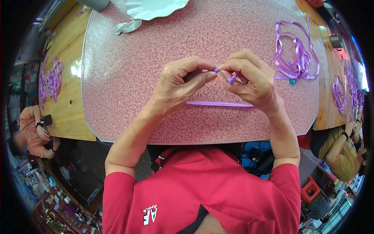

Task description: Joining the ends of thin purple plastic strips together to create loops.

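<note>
Thumb and forefinger of my left hand (181, 78) pinch a small folded bit of purple ribbon (216, 70) above the middle of the table. My right hand (251, 76) meets it there, its fingers closed on the same ribbon, with a short loop showing below the forefinger. Both sets of fingertips almost touch. A narrow purple strip (220, 104) lies across the table just below my hands, its right end passing behind my right wrist. Whether that strip joins the piece in my fingers cannot be seen.
A loose heap of purple ribbon (294, 58) lies at the right, a small green piece (292, 82) beside it. Far off stand a scalloped white plate (156, 9) and crumpled white tissue (127, 27). People sit at wooden tables with more ribbon (50, 80) on both sides.
</note>
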Demonstrator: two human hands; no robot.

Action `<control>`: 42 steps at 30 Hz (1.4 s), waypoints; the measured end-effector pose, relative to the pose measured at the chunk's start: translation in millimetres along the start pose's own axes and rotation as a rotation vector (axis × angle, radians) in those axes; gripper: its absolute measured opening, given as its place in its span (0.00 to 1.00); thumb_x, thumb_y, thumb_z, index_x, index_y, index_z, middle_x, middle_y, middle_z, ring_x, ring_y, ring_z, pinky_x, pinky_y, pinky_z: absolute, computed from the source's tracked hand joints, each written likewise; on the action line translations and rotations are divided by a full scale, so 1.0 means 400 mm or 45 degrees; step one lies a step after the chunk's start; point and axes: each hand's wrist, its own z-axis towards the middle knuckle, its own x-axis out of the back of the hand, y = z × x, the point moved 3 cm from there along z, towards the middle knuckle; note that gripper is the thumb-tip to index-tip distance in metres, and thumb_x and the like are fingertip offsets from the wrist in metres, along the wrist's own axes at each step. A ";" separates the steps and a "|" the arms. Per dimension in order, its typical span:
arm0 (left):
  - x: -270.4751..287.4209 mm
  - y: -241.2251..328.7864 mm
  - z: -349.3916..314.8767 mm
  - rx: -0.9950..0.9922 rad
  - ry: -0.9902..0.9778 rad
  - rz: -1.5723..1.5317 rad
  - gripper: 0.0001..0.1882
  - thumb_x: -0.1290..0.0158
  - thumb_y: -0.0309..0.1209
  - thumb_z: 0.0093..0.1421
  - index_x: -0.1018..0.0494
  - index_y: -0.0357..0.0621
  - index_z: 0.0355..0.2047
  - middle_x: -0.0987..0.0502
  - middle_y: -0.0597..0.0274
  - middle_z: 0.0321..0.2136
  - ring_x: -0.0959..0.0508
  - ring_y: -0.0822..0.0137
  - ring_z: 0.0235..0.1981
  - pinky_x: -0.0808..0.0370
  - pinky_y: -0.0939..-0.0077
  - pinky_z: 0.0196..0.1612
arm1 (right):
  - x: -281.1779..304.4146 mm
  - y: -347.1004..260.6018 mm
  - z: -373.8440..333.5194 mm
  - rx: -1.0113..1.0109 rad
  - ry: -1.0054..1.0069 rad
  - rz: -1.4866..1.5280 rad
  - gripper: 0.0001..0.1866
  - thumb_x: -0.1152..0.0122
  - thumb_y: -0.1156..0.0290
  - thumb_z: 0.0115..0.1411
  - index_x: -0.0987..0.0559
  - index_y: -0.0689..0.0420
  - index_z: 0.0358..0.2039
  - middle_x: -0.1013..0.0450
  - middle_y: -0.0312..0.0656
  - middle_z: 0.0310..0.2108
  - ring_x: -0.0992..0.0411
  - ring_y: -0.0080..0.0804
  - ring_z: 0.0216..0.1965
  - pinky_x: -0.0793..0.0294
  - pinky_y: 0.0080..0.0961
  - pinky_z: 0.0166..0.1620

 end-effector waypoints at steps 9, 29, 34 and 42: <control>0.010 -0.016 -0.006 0.292 -0.219 -0.382 0.09 0.40 0.32 0.61 0.21 0.38 0.37 0.26 0.76 0.25 0.32 0.86 0.26 0.37 0.87 0.26 | 0.008 -0.013 0.003 -0.078 -0.008 0.099 0.08 0.32 0.79 0.52 0.19 0.58 0.33 0.27 0.35 0.30 0.36 0.13 0.21 0.38 0.14 0.21; 0.012 -0.008 -0.014 0.388 -0.208 -0.408 0.08 0.39 0.26 0.60 0.22 0.37 0.38 0.22 0.68 0.33 0.26 0.80 0.35 0.30 0.85 0.39 | -0.002 -0.010 -0.006 -0.360 0.002 0.349 0.07 0.34 0.80 0.52 0.21 0.57 0.32 0.29 0.33 0.30 0.38 0.12 0.23 0.42 0.13 0.24; -0.006 -0.006 -0.011 0.117 -0.061 -0.364 0.07 0.40 0.28 0.61 0.22 0.37 0.35 0.24 0.73 0.26 0.30 0.86 0.27 0.33 0.90 0.28 | -0.013 0.003 -0.020 -0.732 0.025 0.876 0.03 0.37 0.79 0.56 0.22 0.58 0.30 0.31 0.33 0.31 0.36 0.15 0.31 0.39 0.15 0.33; -0.013 0.012 -0.017 0.140 -0.081 -0.273 0.07 0.39 0.27 0.60 0.22 0.36 0.37 0.23 0.70 0.26 0.28 0.85 0.28 0.31 0.89 0.29 | -0.013 0.007 -0.027 -0.901 -0.122 0.900 0.01 0.40 0.78 0.57 0.24 0.59 0.31 0.31 0.34 0.31 0.35 0.17 0.32 0.37 0.16 0.35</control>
